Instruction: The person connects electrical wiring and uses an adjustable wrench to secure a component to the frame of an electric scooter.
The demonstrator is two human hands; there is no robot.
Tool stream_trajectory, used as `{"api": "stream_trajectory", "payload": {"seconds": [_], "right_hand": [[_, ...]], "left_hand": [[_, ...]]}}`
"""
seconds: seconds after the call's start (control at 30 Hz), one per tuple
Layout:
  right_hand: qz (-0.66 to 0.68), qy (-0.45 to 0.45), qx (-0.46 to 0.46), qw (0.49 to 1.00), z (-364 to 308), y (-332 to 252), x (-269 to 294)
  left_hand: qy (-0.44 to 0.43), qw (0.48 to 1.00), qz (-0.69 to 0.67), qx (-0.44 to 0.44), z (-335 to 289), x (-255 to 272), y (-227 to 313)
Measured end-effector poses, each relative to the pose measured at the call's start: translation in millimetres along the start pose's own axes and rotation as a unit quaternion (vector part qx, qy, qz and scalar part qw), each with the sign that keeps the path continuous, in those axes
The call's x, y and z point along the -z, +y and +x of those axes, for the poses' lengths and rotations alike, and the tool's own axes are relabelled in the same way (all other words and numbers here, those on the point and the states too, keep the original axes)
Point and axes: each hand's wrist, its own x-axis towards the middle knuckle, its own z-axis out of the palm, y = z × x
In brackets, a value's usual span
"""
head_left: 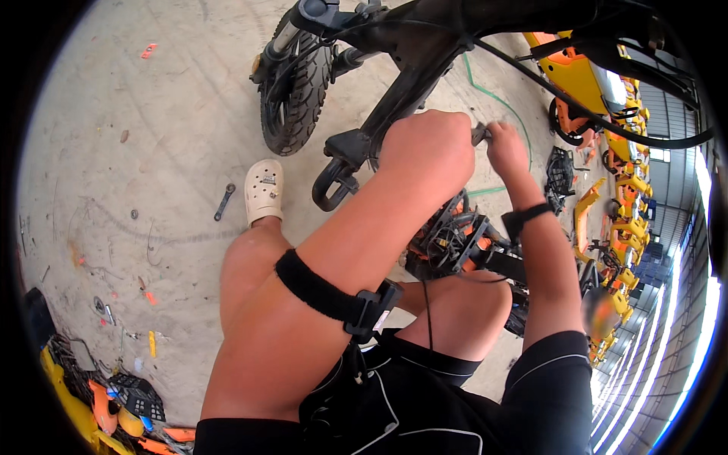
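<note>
My left hand [428, 148] is closed in a fist beside the black frame [409, 83] of a stripped two-wheeler. Its fingers point away from view, so what they grip is hidden. Close by on the right, my right hand [506, 148] is closed on a short dark grey piece [481, 134] that sticks out between both fists; its kind cannot be made out. Below the hands sit a bundle of black wires and dark mechanical parts [455, 239]. A treaded front wheel [294, 98] stands at the upper left of the frame.
A wrench [224, 202] lies on the concrete floor left of my clog [264, 189]. Black cable [576, 114] arcs across the upper right. A green line [504, 106] trails behind the frame. Yellow two-wheelers [629, 189] line the right; loose parts [136, 394] pile up lower left.
</note>
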Motion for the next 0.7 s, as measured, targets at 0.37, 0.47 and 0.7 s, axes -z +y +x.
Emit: {"api": "stream_trajectory", "payload": {"seconds": [0.37, 0.47, 0.7], "right_hand": [[0.698, -0.221, -0.450, 0.511, -78, -26, -17], [0.743, -0.224, -0.412, 0.477, -74, -20, -28], [0.740, -0.231, -0.441, 0.452, -68, -27, -36]], "left_hand": [[0.002, 0.999, -0.028, 0.024, 4, 0, -4], [0.001, 1.000, -0.013, 0.017, 3, -2, -4], [-0.010, 1.000, -0.013, 0.027, 4, 0, -1]]}}
